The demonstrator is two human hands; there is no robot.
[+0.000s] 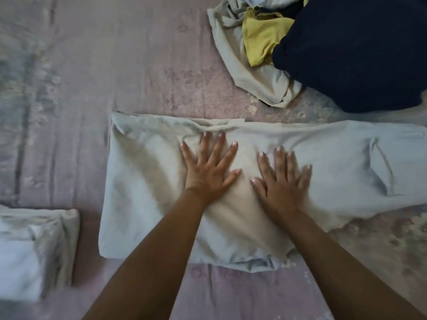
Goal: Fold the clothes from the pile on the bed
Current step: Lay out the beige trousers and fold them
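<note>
A pale garment (231,192) lies spread flat across the middle of the bed (115,65), its right end running out of view and its left end folded to a square edge. Both hands press down on its centre, side by side. The left hand (209,172) lies flat with fingers spread wide; the right hand (283,183) lies flat just beside it, fingers straight and closer together. Neither grip pinches any cloth. The pile (312,42) sits beyond the garment at the upper right: a cream piece, a yellow one and a large dark navy one, crumpled together. A folded stack (34,250) of white cloth rests at the lower left, well apart from the garment.
</note>
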